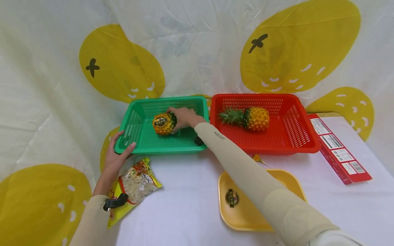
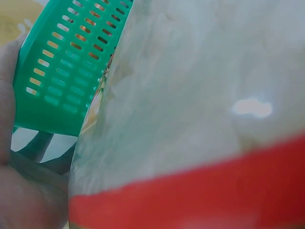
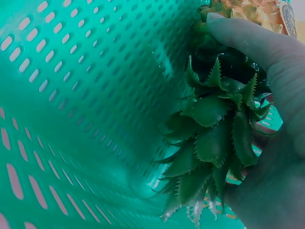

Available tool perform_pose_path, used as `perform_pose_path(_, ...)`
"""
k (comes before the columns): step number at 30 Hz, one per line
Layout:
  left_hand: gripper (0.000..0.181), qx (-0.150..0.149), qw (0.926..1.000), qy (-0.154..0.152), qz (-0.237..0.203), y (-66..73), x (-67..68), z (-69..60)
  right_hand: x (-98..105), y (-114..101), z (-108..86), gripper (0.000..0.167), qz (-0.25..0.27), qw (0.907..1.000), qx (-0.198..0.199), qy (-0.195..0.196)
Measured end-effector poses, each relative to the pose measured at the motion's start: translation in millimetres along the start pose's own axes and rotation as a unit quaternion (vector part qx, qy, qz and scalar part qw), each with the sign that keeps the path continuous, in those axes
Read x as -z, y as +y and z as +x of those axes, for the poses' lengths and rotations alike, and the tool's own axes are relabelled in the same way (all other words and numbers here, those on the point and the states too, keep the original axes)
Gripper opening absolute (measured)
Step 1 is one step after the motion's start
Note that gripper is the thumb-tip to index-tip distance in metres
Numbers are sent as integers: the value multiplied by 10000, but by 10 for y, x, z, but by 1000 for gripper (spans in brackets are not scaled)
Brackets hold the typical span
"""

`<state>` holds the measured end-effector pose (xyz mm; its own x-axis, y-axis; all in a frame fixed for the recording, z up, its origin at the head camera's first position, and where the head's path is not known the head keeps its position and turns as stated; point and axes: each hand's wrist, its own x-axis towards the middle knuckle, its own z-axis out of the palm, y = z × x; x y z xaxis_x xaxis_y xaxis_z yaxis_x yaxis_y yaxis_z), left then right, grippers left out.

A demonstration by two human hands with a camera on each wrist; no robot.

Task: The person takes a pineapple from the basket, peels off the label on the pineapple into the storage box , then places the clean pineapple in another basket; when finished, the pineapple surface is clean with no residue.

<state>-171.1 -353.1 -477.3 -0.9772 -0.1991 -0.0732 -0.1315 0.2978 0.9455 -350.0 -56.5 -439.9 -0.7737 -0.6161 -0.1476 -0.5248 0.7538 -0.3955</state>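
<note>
In the head view, my right hand point(image 1: 184, 118) reaches into the green basket point(image 1: 169, 150) and grips a pineapple point(image 1: 161, 127) near its crown, thumb and fingers around it. The fruit's yellow body bears a dark round label and points left. Up close in the right wrist view, the thumb presses the pineapple's base of leaves, and the green crown point(image 3: 209, 133) lies beneath the palm. My left hand point(image 1: 116, 155) holds the basket's near left corner, thumb and fingers spread about it. Part of that hand is hidden behind the basket in the left wrist view.
A red basket point(image 1: 277, 149) holding another pineapple point(image 1: 258, 119) stands to the right. In front are a yellow tray point(image 1: 246, 213) with a dark label, and a small yellow-tipped pick point(image 1: 256, 158). A snack-like bag point(image 1: 140, 184) lies below my left hand; a red box point(image 1: 340, 150) lies far right.
</note>
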Motion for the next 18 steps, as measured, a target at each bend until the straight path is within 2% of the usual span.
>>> perform_pose_path(6,82,-13,10000,-51,17,-24,-30,-8,-9,43,-13,96,148,9998,-88,-29)
perform_pose_path(12,81,-97,9998,-57,-151,1,-2,-3,97,-49,-81,97,417,9991,3,65)
perform_pose_path(18,81,-113,9999,13,119,19,16,-3,253,-106,-172,98,574,9983,46,116)
